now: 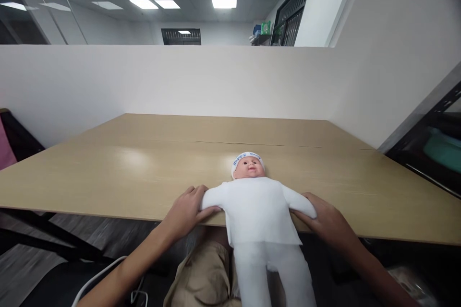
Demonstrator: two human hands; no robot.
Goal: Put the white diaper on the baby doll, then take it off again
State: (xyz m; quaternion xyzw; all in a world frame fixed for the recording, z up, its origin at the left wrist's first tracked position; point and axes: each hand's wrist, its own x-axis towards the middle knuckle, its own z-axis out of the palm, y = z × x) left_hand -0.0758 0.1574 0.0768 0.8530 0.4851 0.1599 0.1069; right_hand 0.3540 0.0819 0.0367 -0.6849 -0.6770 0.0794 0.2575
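A baby doll [262, 211] in a white long-sleeved top and white trousers lies face up across the table's front edge. Its head, in a white cap with blue lettering, rests over the tabletop, while its legs hang down over my lap. My left hand [189, 208] is closed round the doll's sleeve on the left of the picture, thumb under the arm. On the other side my right hand [322, 216] grips the opposite sleeve, its fingers partly hidden behind the arm. Both doll arms are spread out sideways.
The wooden table [144, 172] stretches back to a low white wall [216, 81]. A black-framed shelf [432, 139] with a green item stands at the right. At the left are a dark chair with pink cloth [6, 141] and a white cable [95, 278] near my forearm.
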